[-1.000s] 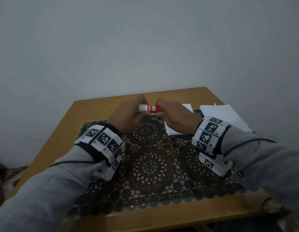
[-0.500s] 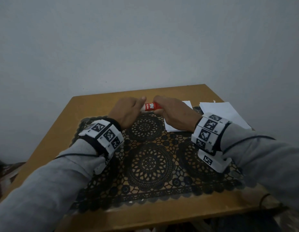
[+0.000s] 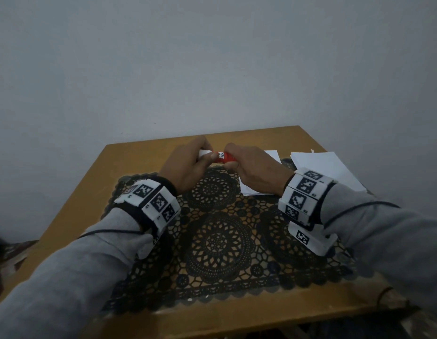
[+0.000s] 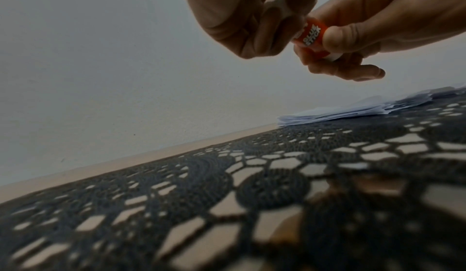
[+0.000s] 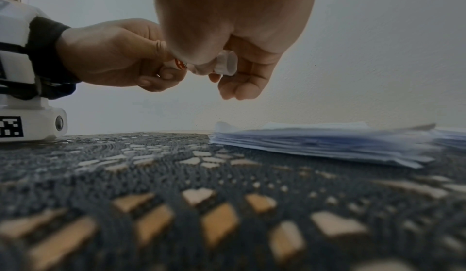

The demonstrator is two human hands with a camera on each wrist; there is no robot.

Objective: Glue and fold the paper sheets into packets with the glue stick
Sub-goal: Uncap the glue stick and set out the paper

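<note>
A red glue stick (image 3: 223, 157) with a white cap (image 3: 204, 152) is held level above the black lace mat (image 3: 217, 241). My left hand (image 3: 202, 156) pinches the cap end. My right hand (image 3: 233, 160) grips the red body. In the left wrist view the red body (image 4: 312, 34) sits in the right hand's thumb and fingers, and my left fingers (image 4: 274, 16) curl round the cap. The right wrist view shows the stick's white base (image 5: 227, 64) under my right hand. White paper sheets (image 3: 272, 156) lie behind the right hand.
A second, larger stack of white sheets (image 3: 327, 170) lies at the table's far right. The wooden table (image 3: 129, 162) stands against a plain grey wall. The sheet pile (image 5: 327, 141) rests on the mat's right part.
Both hands keep hold of the glue stick at about the same spot. My left fingers have shifted on the cap, closing over it and then baring it again.
</note>
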